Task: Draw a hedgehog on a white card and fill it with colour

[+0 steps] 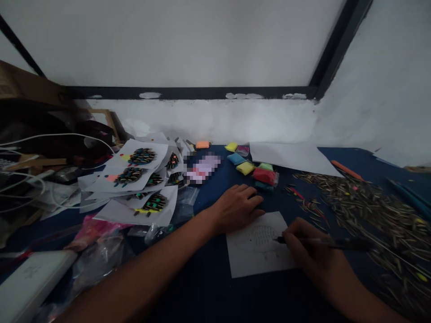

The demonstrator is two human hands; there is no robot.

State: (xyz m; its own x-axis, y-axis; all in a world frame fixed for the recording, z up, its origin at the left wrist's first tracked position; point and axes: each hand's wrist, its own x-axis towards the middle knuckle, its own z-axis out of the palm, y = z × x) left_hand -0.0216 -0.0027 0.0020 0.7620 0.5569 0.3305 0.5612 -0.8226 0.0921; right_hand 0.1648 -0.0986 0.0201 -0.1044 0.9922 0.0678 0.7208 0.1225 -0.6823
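Observation:
A small white sheet of paper (244, 265) lies on the dark blue tabletop in front of me, bearing a line drawing (264, 235) with a rounded body full of short strokes and small feet. My left hand (235, 207) rests flat at the sheet's upper left edge, fingers stretched out and holding nothing. With fingers closed round a dark pen (340, 243), my right hand (313, 258) is over the sheet's right side. The pen's tip is at the right part of the drawing; whether it touches the paper I cannot tell.
Sunflower seeds (373, 211) spread across the right side, near an orange tool (346, 170). Coloured soft packets (264, 176) and a larger white sheet (289, 154) lie at the back. Leftward are stacked papers with seed-covered figures (143, 157), plastic bags (101, 258), a white box-shaped object (37, 278) and cables.

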